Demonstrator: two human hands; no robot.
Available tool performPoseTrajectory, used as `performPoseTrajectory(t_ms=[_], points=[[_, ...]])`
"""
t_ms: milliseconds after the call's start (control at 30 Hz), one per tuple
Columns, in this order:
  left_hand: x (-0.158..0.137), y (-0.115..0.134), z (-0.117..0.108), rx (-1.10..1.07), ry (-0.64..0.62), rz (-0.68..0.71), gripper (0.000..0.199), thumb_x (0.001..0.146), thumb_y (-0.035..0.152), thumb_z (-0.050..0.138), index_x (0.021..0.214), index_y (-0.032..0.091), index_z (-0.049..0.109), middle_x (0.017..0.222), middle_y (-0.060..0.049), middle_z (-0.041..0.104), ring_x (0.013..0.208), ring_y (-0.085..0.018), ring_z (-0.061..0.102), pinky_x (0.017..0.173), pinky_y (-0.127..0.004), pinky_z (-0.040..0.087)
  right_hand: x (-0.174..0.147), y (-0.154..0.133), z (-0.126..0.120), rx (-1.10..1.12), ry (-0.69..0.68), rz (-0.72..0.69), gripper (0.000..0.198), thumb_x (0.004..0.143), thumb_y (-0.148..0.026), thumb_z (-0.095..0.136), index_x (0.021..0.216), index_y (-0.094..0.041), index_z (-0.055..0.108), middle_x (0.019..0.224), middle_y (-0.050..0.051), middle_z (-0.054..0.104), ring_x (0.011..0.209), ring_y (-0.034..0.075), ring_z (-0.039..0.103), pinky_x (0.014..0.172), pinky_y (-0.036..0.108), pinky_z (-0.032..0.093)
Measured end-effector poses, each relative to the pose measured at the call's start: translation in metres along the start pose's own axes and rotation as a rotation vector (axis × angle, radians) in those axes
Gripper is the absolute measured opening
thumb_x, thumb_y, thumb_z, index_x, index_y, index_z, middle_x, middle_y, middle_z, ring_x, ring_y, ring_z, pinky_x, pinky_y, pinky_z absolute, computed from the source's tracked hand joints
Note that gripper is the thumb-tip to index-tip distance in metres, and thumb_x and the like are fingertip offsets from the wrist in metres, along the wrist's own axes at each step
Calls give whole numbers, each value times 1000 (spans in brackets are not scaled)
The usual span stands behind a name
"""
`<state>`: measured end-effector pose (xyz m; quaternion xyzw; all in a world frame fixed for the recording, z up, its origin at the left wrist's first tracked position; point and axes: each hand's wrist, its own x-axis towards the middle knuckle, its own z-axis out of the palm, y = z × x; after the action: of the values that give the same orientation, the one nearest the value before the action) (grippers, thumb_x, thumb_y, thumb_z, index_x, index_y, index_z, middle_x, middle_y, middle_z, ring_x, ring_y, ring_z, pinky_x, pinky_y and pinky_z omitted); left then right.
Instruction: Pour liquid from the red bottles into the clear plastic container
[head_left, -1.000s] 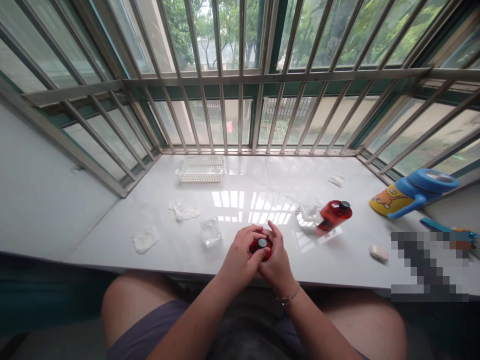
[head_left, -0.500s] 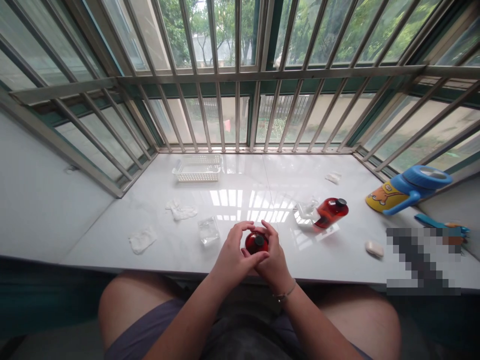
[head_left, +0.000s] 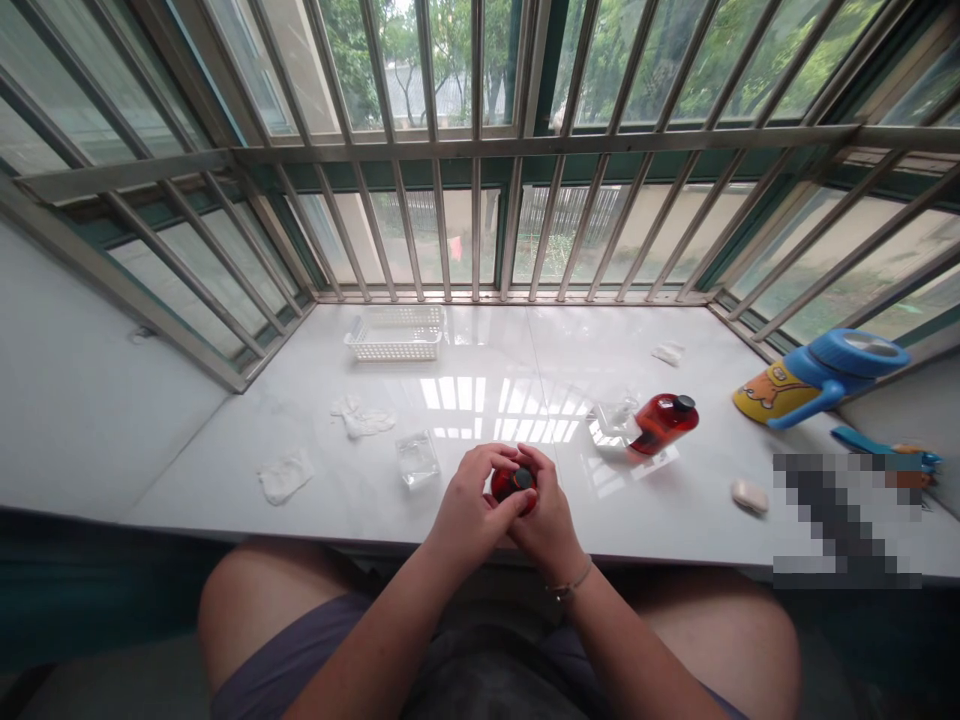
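Both my hands wrap a small red bottle [head_left: 510, 487] with a black cap, held upright at the near edge of the white marble sill [head_left: 480, 360]. My left hand [head_left: 469, 510] has its fingertips on the cap. My right hand [head_left: 546, 517], with a thin bracelet at the wrist, grips the bottle's body from the right. A second red bottle [head_left: 661, 420] with a black cap lies on its side further right, against a clear container [head_left: 613, 420].
A clear square box [head_left: 417, 458] stands left of my hands. Crumpled white gloves or wipes [head_left: 363, 418] [head_left: 285, 476] lie further left. A white perforated basket [head_left: 394, 334] sits at the back. A blue and yellow watering can [head_left: 821, 376] and a small white bar [head_left: 749, 495] are right.
My left fingers have closed further over the bottle's cap, hiding more of the bottle. Both hands stay in the same spot at the sill's edge.
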<state>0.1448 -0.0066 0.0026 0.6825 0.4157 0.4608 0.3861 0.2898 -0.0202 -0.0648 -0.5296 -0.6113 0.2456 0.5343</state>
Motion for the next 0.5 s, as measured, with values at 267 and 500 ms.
performPoseTrajectory(t_ms=[267,500], points=[[-3,11,-43,165,114,101,20,96,25,77,114,25,69,115,-7,78,109,-24,75,99,-40,61,-1,1,-2,8,-31,-18,74,84,-39,86,145,-28,47,134,12,70,119,29,74,102,49,65],[-18,-23,-147,778,245,-22,24,100,44,69,118,27,71,104,-5,76,90,-26,69,91,-43,61,16,2,-13,-122,-56,-177,47,91,-36,81,131,-28,58,129,11,69,123,30,68,107,52,60]])
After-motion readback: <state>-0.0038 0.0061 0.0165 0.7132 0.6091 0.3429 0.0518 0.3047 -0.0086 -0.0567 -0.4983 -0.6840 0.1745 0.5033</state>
